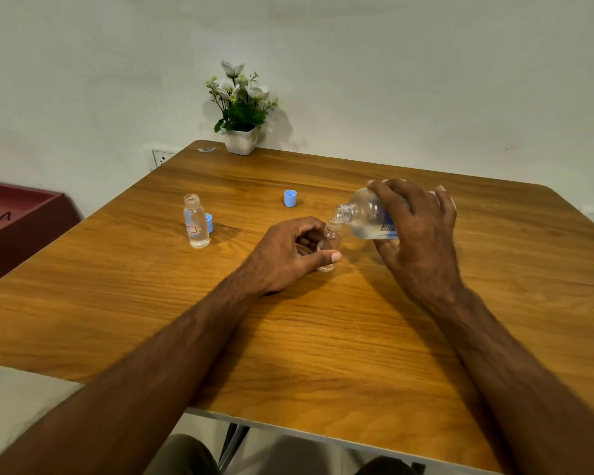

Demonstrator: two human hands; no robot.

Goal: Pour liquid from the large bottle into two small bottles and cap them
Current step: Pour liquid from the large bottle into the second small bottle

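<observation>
My right hand (pixel 415 231) is clamped around the large clear plastic bottle with a blue label (pixel 367 216), tipped so its open neck sits just above the mouth of the small clear glass bottle (pixel 331 240) that my left hand (pixel 288 255) grips upright on the wooden table (pixel 323 337). I judge this the second fill. Well off to the left of my left hand stands another small clear bottle with a red-edged label (pixel 196 222), part-filled, uncapped, a light blue cap (pixel 209 223) behind it. A second blue cap (pixel 290 198) lies beyond my hands. Both cappings remain. The held bottle's level is hidden by my fingers.
</observation>
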